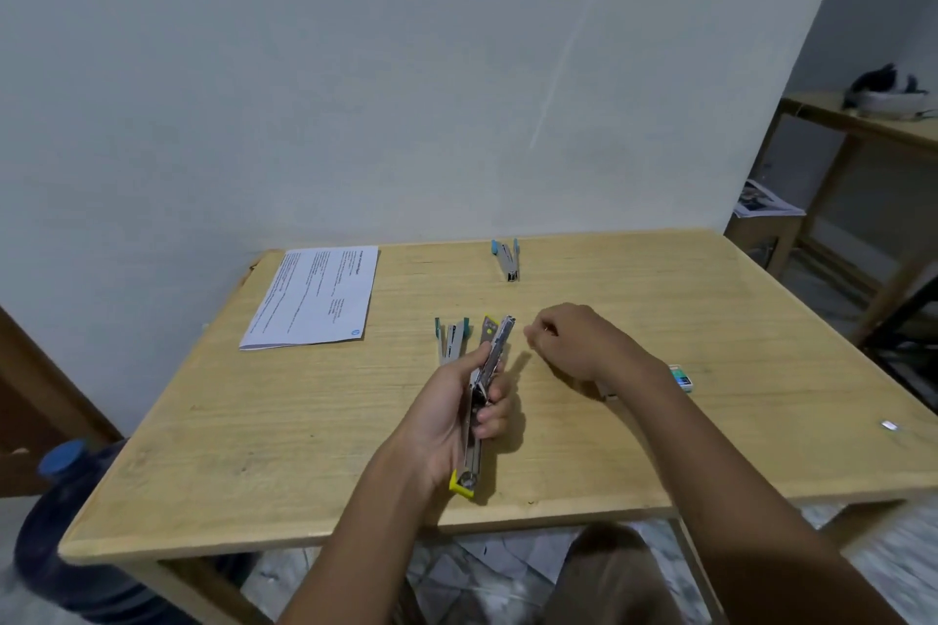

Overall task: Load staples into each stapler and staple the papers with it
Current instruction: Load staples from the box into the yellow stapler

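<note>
**Yellow stapler held open in the left hand, above the counter**

The left hand [459, 414] grips the yellow stapler [493, 350] round its middle, fingers curled over the metal magazine. The stapler is swung open, its yellow-tipped rear end pointing toward the person and its front pointing away.

The right hand [573, 343] hangs just right of the stapler's front end, apart from it, with its fingers curled in. I cannot tell whether it pinches anything.

On the wooden counter [710, 299], a green stapler [451, 338] lies open just beside the yellow one, to its left. A blue stapler [507, 260] lies open near the far edge. The printed papers [314, 297] lie flat at the far left corner. A small staple box [681, 378] sits behind the right forearm, and a small metal piece [889, 426] lies near the right edge.
</note>
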A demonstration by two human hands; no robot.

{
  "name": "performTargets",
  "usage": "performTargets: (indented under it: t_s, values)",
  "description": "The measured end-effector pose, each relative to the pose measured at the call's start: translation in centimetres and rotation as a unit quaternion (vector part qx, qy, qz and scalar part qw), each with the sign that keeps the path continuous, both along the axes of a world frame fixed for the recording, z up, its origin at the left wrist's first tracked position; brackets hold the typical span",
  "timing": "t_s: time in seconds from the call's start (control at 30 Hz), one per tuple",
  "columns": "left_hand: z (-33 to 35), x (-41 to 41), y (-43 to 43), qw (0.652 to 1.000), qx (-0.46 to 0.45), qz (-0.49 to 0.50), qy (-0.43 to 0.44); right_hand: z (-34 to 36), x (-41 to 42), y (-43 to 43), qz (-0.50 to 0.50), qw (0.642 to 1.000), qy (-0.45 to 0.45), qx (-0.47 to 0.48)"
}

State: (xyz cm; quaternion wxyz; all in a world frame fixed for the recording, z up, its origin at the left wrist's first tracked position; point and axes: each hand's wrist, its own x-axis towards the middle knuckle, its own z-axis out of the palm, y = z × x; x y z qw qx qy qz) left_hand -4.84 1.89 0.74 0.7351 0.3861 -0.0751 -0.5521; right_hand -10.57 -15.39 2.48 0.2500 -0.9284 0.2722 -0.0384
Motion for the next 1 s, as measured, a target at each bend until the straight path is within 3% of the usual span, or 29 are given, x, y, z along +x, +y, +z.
performTargets:
  t_s: [0.1, 0.27, 0.47, 0.63, 0.83, 1.0]
  values:
    - [-0.6, -0.3, -0.6, 0.999, -0.030, -0.005, 0.044, 0.2, -0.6, 0.1, 0.035, 0.998, 0.028, -0.036]
    - [-1.3, -0.4, -1.1, 0.995, -0.042, -0.035, 0.081, 0.7, -1.8, 0.2, 0.065, 0.991, -0.013, -0.120]
    - [-1.1, -0.2, -1.4, 0.995, -0.039, -0.023, 0.088, 0.9, -2.7, -1.0, 0.050, 0.992, -0.060, -0.101]
    - [-1.3, -0.1, -1.1, 0.997, -0.026, -0.038, 0.062, 2.1, -5.6, -3.4, -0.033, 0.992, -0.105, -0.062]
    - [-1.9, 0.3, -1.5, 0.997, -0.019, -0.044, 0.058, 1.8, -8.9, -3.4, 0.014, 0.996, 0.073, -0.050]
    - [-1.8, -0.2, -1.4, 0.998, -0.021, -0.014, 0.059, 0.2, -8.7, -3.5, 0.053, 0.984, 0.116, -0.122]
